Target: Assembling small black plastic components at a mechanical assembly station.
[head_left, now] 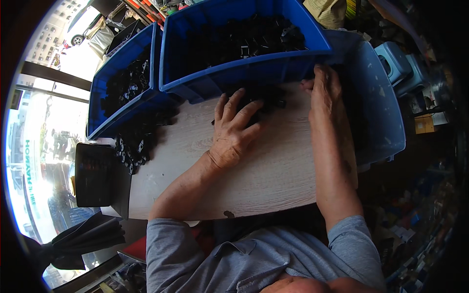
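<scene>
My left hand (234,129) is spread palm down at the near side of a heap of small black parts (268,97) on the pale wooden table (273,166). Its fingertips touch the heap, and nothing shows in its grasp. By the table's right edge is my right hand (326,90), its thumb apart from the fingers and nothing visible between them. A large blue bin (244,66) of small black and metal parts stands just beyond both hands. To the right, below table height, a paler blue tub (383,107) holds dark contents hard to make out.
A second blue bin (134,100) of black and metal parts stands at the far left. Another pile of black parts (132,146) lies on the table near it. A dark box-like object (97,176) stands at the left edge. Blue-grey plastic stools (393,63) are beyond the tub.
</scene>
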`<control>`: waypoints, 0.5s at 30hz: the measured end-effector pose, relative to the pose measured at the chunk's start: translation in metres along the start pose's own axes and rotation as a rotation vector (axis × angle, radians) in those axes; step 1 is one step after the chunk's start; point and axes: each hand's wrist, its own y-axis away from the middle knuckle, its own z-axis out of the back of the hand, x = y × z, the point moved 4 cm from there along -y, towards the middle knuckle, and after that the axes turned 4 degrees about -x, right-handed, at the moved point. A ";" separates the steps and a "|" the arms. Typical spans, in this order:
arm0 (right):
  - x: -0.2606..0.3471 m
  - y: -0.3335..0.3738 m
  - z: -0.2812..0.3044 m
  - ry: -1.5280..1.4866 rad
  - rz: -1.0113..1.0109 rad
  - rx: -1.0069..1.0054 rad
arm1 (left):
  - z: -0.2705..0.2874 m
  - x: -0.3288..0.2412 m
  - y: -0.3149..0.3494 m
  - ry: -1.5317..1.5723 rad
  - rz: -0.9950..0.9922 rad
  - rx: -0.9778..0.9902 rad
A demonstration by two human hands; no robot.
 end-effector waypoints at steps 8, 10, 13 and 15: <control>-0.001 -0.003 0.001 -0.006 0.037 0.005 | 0.002 -0.012 -0.007 -0.035 0.071 0.131; -0.001 -0.002 0.001 0.009 0.044 0.006 | 0.008 -0.012 -0.008 -0.009 0.030 0.015; -0.003 -0.004 -0.001 0.021 0.036 0.004 | 0.026 -0.004 -0.018 0.042 0.030 -0.131; -0.005 -0.007 0.000 0.015 0.024 0.001 | 0.047 -0.004 -0.043 -0.012 0.005 -0.197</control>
